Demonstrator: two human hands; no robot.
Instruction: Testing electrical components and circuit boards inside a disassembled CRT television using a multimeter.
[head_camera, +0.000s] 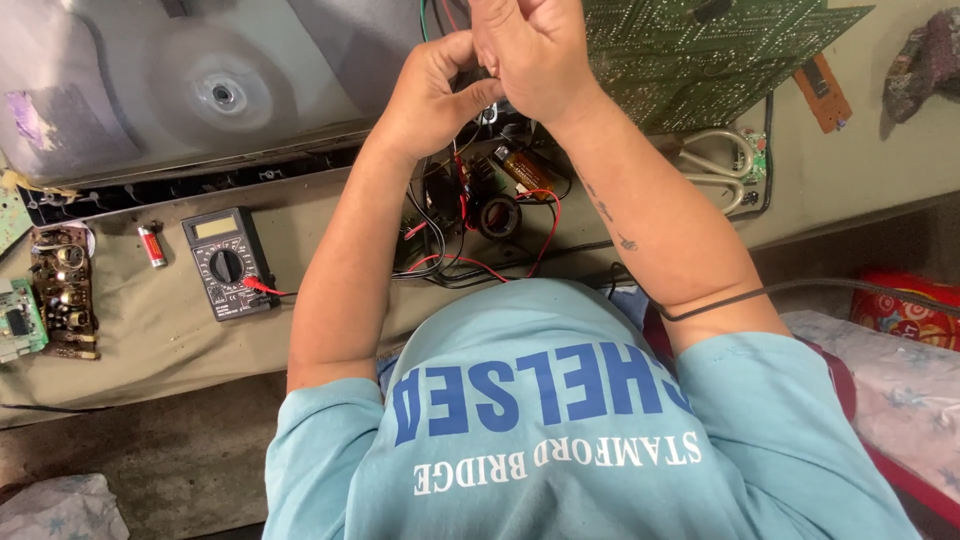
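Above wiring, both hands clasped.

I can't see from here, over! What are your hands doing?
Left hand and right hand pinched together above the wires. What they grip is hidden. Multimeter untouched, off to the left.

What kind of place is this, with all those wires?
Probably an electronics repair bench. A multimeter lies on the cloth-covered table, a large green circuit board sits behind the hands, and small circuit boards wait at the left edge.
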